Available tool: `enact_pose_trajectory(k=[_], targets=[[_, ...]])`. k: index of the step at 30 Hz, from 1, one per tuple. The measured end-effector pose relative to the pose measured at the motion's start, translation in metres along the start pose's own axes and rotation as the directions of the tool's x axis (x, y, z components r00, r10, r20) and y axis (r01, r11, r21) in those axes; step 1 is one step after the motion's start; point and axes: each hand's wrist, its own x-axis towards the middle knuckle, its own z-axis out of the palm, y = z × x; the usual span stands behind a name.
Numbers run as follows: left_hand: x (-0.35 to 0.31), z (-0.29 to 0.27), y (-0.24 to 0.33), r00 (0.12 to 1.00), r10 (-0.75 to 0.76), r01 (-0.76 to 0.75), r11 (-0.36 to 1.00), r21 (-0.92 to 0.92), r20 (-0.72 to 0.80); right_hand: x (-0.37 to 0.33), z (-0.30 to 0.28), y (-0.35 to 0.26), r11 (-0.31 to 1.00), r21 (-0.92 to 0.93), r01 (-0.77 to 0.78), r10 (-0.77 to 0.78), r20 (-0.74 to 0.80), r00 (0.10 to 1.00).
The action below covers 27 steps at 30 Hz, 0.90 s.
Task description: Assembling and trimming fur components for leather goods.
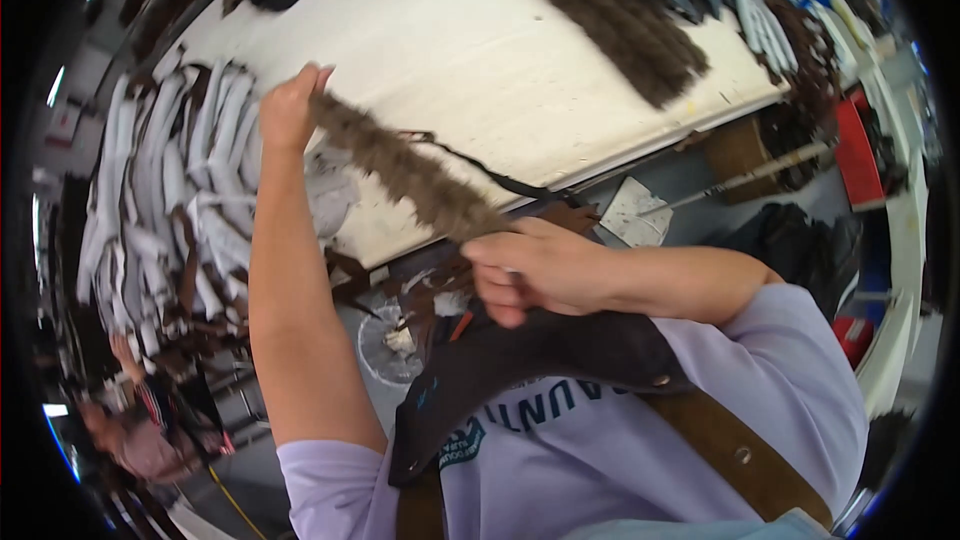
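Note:
A brown fur strip (pixel 405 168) is stretched slantwise between my hands, above the near edge of the pale table. My left hand (pixel 288 108), raised at the far left end, is closed on the strip. My right hand (pixel 540 265) grips the other end, close to my chest, with its fingers curled. Behind the strip, a dark strap or cord (pixel 490 172) with a reddish end lies across the table edge. A dark apron (pixel 540 365) covers part of my light shirt.
Brown fur strips (pixel 615 20) lie on the white table (pixel 430 30). A thick stack of white-backed strips (pixel 175 200) stands on the left. Below the table are a clear bin (pixel 390 345) with scraps and a long-handled dustpan (pixel 637 212). Another person (pixel 145 430) is at lower left.

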Motion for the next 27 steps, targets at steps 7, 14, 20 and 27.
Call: enact_pose_trajectory(k=[7,14,20,27], targets=[[-0.022,-0.057,-0.064,0.961,-0.229,0.243,0.967,0.074,-0.157,-0.062,-0.063,-0.024,0.59,-0.593,0.549,-0.643,0.066,0.763],[0.034,-0.1,0.113,0.927,-0.116,0.012,0.96,-0.281,-0.356,0.023,-0.022,-0.074,-0.033,-0.888,0.459,-0.725,0.337,0.6],[-0.011,-0.126,0.064,0.992,-0.115,0.112,0.992,-0.048,-0.059,0.042,-0.058,-0.105,0.27,-0.942,0.201,-0.501,0.041,0.864],[-0.077,-0.178,-0.057,0.841,-0.541,0.531,0.815,0.232,-0.027,-0.034,-0.229,-0.261,-0.175,-0.94,-0.293,-0.89,0.023,0.456]])
